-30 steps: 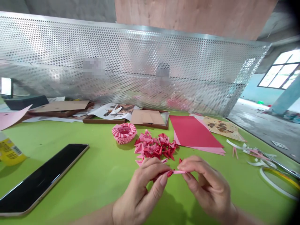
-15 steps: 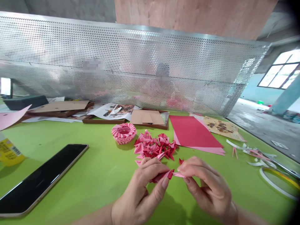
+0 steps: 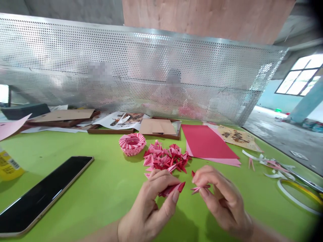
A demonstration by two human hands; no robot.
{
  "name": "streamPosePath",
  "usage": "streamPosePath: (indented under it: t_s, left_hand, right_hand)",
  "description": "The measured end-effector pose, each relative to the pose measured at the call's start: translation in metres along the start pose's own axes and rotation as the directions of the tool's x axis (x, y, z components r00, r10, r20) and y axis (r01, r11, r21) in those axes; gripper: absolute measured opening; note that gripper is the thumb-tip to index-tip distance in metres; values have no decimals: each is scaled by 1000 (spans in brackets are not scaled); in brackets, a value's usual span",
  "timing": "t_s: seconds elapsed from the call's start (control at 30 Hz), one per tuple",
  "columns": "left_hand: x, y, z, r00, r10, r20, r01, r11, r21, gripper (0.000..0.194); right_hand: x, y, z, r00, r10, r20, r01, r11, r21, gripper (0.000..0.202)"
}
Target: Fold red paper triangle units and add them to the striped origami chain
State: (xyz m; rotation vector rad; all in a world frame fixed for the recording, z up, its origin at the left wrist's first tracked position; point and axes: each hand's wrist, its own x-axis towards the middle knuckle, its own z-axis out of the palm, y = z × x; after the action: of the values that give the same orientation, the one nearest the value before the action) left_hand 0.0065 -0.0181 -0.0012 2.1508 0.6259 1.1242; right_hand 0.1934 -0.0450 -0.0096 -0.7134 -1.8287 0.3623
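Note:
Between thumb and fingers, my left hand (image 3: 153, 198) pinches red and pink folded paper pieces (image 3: 173, 190), their pointed end facing right. A small gap away, my right hand (image 3: 222, 195) grips a pink folded paper piece (image 3: 198, 190) between thumb and index finger. A red tip (image 3: 193, 173) shows beside its fingers; I cannot tell whether it is held too. Just beyond my hands lies a pile of folded red and pink paper pieces (image 3: 165, 158). Left of the pile stands a round pink-and-white bowl-like piece made of folded paper (image 3: 132, 144).
A phone (image 3: 47, 195) lies at the left near a yellow tape roll (image 3: 10, 166). Red and pink sheets (image 3: 209, 143) are behind my right hand. Paper scraps (image 3: 280, 168) and a white-and-yellow ring (image 3: 297, 195) sit at the right. Frames and cardboard (image 3: 157, 127) line the perforated metal screen (image 3: 151, 67).
My right hand has drawn slightly away from the left, and the pink piece in it has turned and come apart from the left hand's pieces. The view has shifted a little.

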Motion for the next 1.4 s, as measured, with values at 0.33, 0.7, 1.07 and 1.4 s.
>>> streamPosePath:
  t_s: [0.33,0.7,1.07,1.4]
  left_hand:
    - [-5,-8,1,998,41,-56,-41,999,-1,15]
    - [-4,-5,2,992,81,-95,-85,996,-35,18]
    - [-3,-3,3,995,70,-70,-73,997,-37,18]
    - [-4,-6,3,995,55,-82,-57,998,-31,16]
  right_hand:
    - [-3,4,3,973,-193,122,213,961,-176,34]
    - [-2,3,5,980,-168,104,187,958,-216,27]
    - [-1,3,5,980,-171,99,190,955,-226,25]
    - [-2,4,4,981,-158,109,180,953,-243,26]
